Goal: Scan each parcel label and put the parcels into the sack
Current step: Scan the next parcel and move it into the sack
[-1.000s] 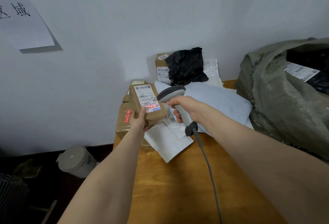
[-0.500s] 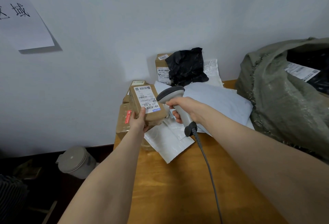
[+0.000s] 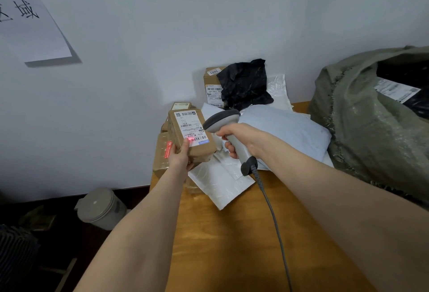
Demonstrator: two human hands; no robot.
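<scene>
My left hand (image 3: 181, 157) grips a small brown cardboard parcel (image 3: 197, 150) from below, its white label (image 3: 190, 126) tilted up toward me. A red scan line glows on the label's lower barcode. My right hand (image 3: 241, 139) holds a grey handheld scanner (image 3: 224, 119) by its handle, its head just right of the parcel and aimed at the label. The scanner's cable (image 3: 274, 217) trails down over the wooden table (image 3: 232, 245). An olive-green sack (image 3: 362, 129) sits open at the right, with a dark labelled parcel (image 3: 399, 89) inside.
Against the wall lie more parcels: a brown box (image 3: 210, 87), a black plastic bag (image 3: 245, 82), a pale blue mailer (image 3: 285, 129), a white mailer (image 3: 220, 182) and taped boxes (image 3: 161, 154). A lidded bin (image 3: 102, 208) stands on the floor left of the table.
The red scan light, absent half a second ago, is back on the label's barcode. Both hands, the parcel and the scanner have barely shifted.
</scene>
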